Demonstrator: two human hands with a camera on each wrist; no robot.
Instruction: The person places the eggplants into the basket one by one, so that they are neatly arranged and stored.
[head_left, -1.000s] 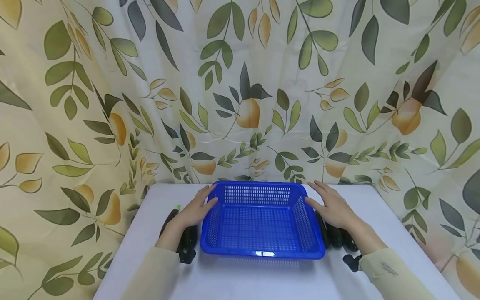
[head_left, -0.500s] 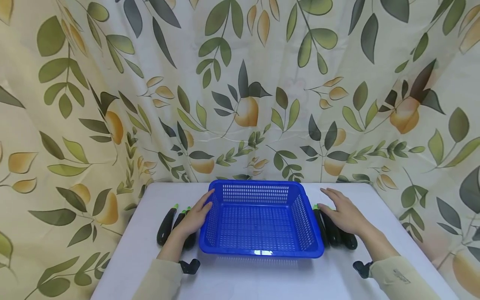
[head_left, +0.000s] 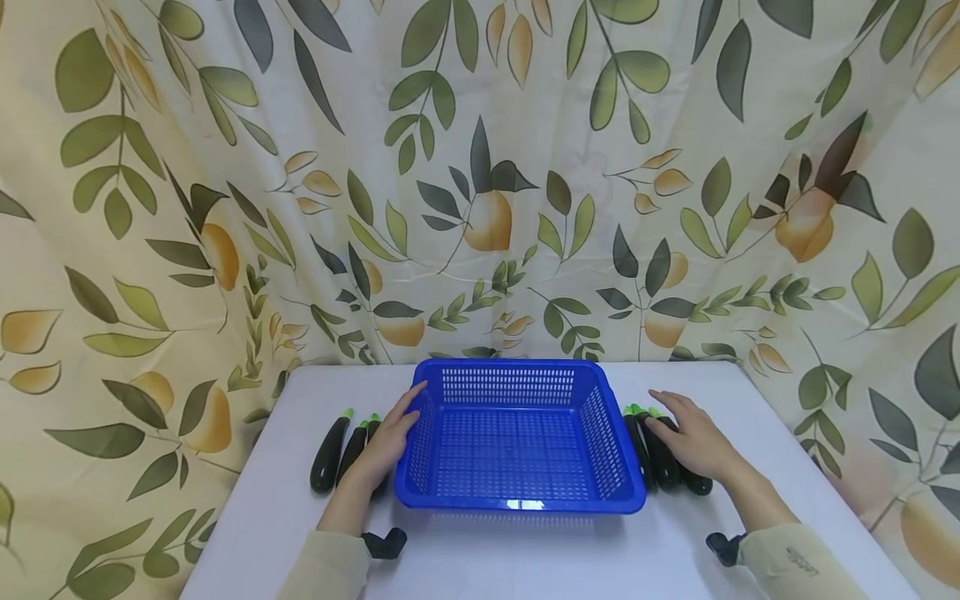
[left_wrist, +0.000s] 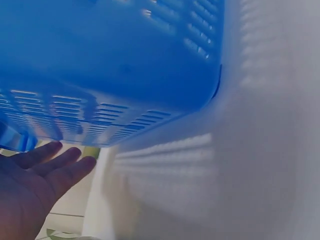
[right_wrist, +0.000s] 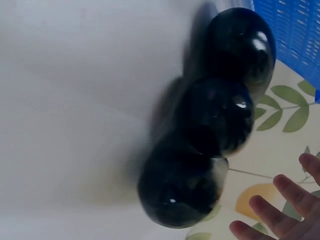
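A blue plastic basket (head_left: pixel 517 505) with slotted sides stands in the middle of the table. My left hand (head_left: pixel 386 446) is at its left rim, fingers extended; in the left wrist view the fingertips of that hand (left_wrist: pixel 30 185) lie close by the basket's slotted wall (left_wrist: pixel 125 65). Three dark eggplants (head_left: pixel 328 454) with green ends lie left of the basket, partly behind my left hand and forearm. To the right, my right hand (head_left: pixel 697 437) hovers over another three eggplants (head_left: pixel 662 458), fingers spread and holding nothing. The right wrist view has these eggplants (right_wrist: pixel 215 115) in a row, end-on.
The table (head_left: pixel 495 567) has a white cover. A leaf-and-fruit patterned curtain (head_left: pixel 525 208) hangs behind it and along both sides. Each wrist wears a small black device, such as the one at the right cuff (head_left: pixel 725 550).
My right hand has left the basket's right rim and shifted rightward above the eggplants. My left hand stays at the left rim, its forearm uncovering more of the left eggplants.
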